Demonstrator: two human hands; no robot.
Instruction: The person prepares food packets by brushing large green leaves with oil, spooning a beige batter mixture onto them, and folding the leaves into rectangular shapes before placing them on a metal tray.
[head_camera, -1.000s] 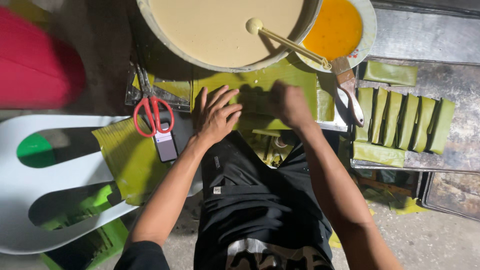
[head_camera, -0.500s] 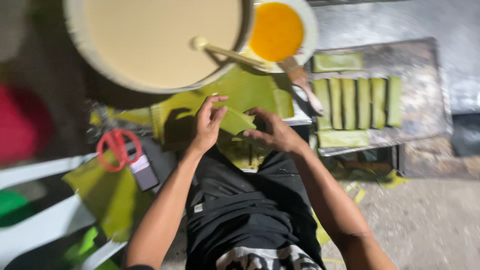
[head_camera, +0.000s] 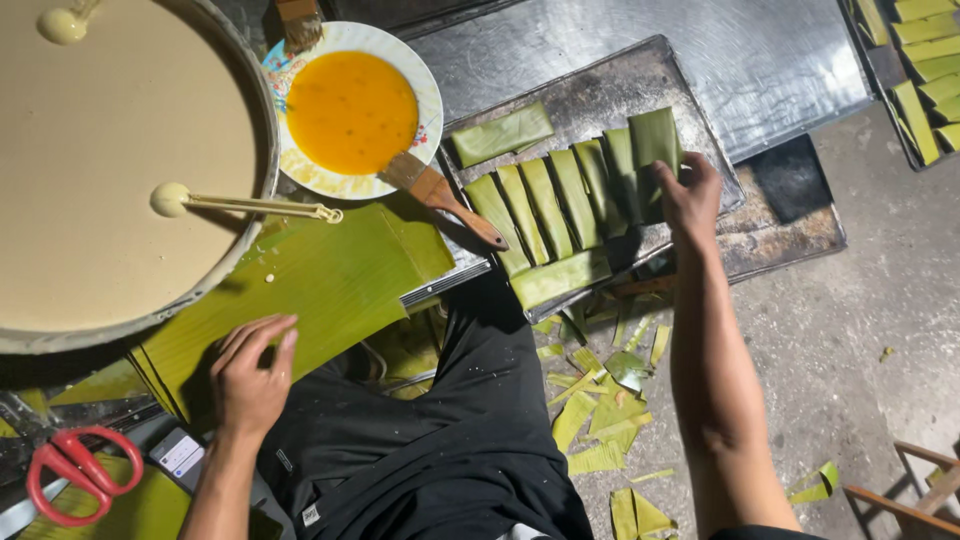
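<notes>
Only the head cam to go on, looking straight down over the lap.

Right hand (head_camera: 688, 195) is stretched out to the metal baking tray (head_camera: 590, 85) and has its fingers closed around a folded banana-leaf packet (head_camera: 655, 140), right at the far right end of the row. I can't quite tell if the packet is already resting on the tray or just above it. Next to it sits the row of leaf packets (head_camera: 545, 205), lined up side by side and touching, with one more packet (head_camera: 502, 134) lying crosswise above them and another crosswise packet (head_camera: 560, 278) along the near edge.

Left hand (head_camera: 250, 375) is flat and open, palm down, fingers spread on the big banana leaf sheet (head_camera: 330, 285) in front of me. It's pressing on the leaf, not gripping anything.

Stuff around: huge round basin of pale batter (head_camera: 110, 170) at top left, with a ladle (head_camera: 240, 204) resting across its rim, bowl end in the batter. Just beside it is a plate of orange liquid (head_camera: 352, 110), and a wooden-handled brush (head_camera: 440, 195) lies with its head at the plate's edge and its handle pointing toward the tray. Red scissors (head_camera: 72, 470) are down at the bottom left, near my left forearm. Leaf scraps (head_camera: 600, 410) litter the concrete floor between my knees and my right arm. More packets on another tray (head_camera: 925, 70) sit at the top right corner, well apart.
</notes>
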